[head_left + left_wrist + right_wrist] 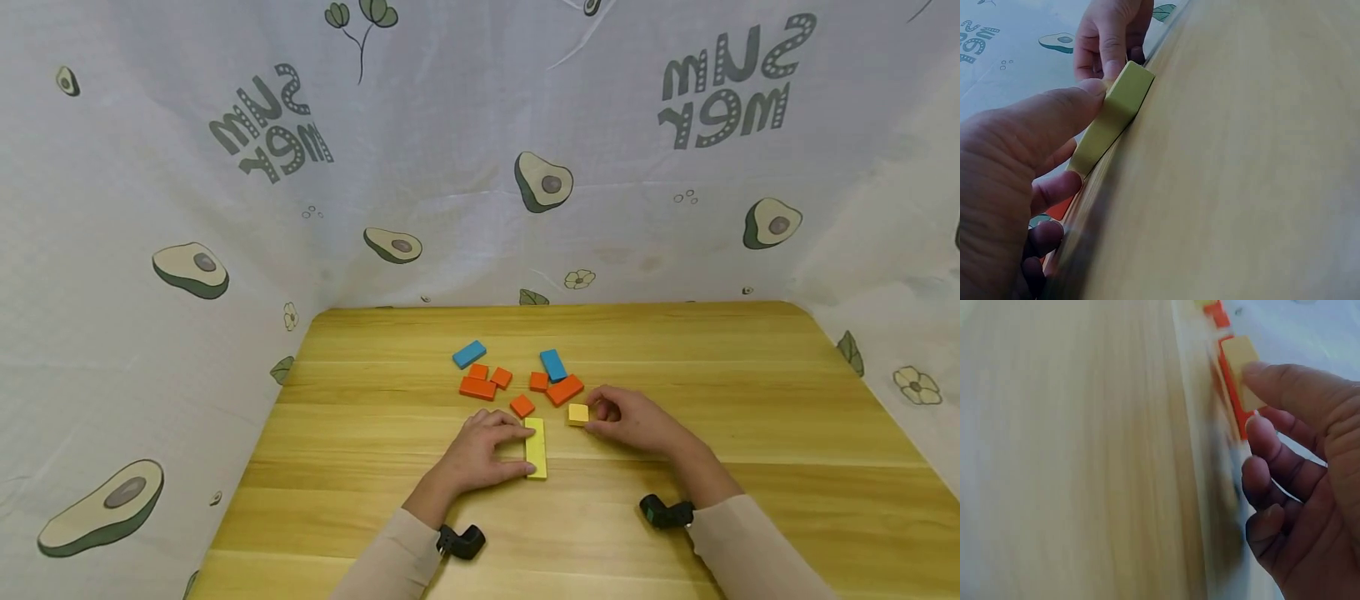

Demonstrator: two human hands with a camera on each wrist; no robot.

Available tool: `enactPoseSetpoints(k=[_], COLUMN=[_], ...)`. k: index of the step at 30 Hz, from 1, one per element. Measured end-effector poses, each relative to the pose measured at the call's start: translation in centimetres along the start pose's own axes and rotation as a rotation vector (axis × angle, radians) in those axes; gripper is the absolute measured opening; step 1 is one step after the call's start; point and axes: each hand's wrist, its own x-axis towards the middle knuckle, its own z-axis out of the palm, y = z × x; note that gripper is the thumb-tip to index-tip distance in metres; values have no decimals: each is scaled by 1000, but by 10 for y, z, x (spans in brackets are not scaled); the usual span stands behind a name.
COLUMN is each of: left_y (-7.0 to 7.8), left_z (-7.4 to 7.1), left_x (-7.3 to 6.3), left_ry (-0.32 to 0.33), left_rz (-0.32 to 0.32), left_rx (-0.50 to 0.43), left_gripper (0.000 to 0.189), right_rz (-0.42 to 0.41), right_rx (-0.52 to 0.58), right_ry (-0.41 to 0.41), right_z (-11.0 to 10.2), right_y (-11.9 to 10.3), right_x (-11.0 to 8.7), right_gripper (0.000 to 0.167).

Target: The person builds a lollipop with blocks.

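In the head view, a long yellow block (536, 450) lies lengthwise away from me near the middle of the table. My left hand (483, 450) grips it from the left side, thumb by the near end and index finger by the far end. To its right, my right hand (637, 421) pinches a small yellow-orange block (578, 415) between thumb and fingers. Seen in the right wrist view, the thumb presses on the small block's face (1239, 353), with red behind it. The left wrist view shows the long block's side (1100, 131) under my left thumb.
Beyond the hands lie several orange blocks, among them a small one (522, 406) and two longer ones (477, 388) (565, 390). Two blue blocks (469, 354) (552, 364) lie farther back. A printed cloth (465, 167) hangs behind the wooden table (360, 467).
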Motion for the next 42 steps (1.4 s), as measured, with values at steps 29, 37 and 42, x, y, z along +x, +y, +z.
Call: enactPoseSetpoints(k=[29, 37, 42], left_y=[-1, -1, -2], left_z=[-2, -2, -2], left_x=[1, 1, 1], left_ry=[-5, -17, -14], left_rz=[-7, -26, -27], left_rx=[-18, -34, -34], left_gripper=[49, 49, 49], right_rz=[-110, -82, -92], right_rx=[-242, -249, -223], right_ry=[62, 41, 83], right_z=[37, 39, 43], right_y=[-32, -38, -40], right_x=[38, 38, 39], right_gripper=[28, 26, 20])
